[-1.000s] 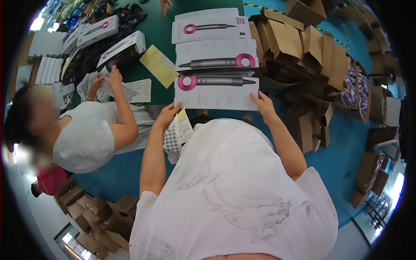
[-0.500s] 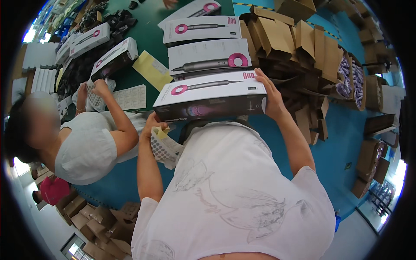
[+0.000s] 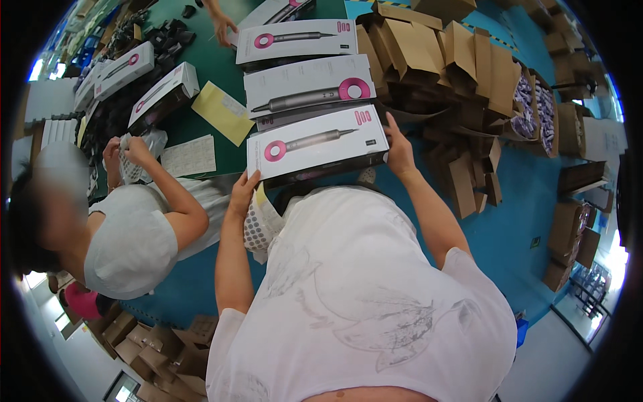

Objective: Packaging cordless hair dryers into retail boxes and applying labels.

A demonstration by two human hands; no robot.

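Note:
A white and black hair dryer box (image 3: 318, 144), printed with a grey dryer and pink ring, is held level in front of me. My left hand (image 3: 242, 194) grips its near left corner. A sheet of round grey stickers (image 3: 260, 224) with a yellow part hangs by that hand; whether the fingers pinch it too is hidden. My right hand (image 3: 400, 153) is closed against the box's right end, fingers along the side. Just beyond lies a second hair dryer box (image 3: 308, 87), its grey flank turned up, with a third box (image 3: 298, 40) behind it.
Left of the boxes, a yellow envelope (image 3: 223, 112) and a printed sheet (image 3: 189, 156) lie on the green table (image 3: 207, 60). A co-worker (image 3: 137, 234) handles bubble wrap at my left. Another person's hand (image 3: 223, 27) reaches in at the far side. Open brown cartons (image 3: 429, 60) crowd the right.
The held box has tilted so its top faces me more and its front side shows less. My right hand has slid lower along the end. Another person's hand has come nearer the far boxes.

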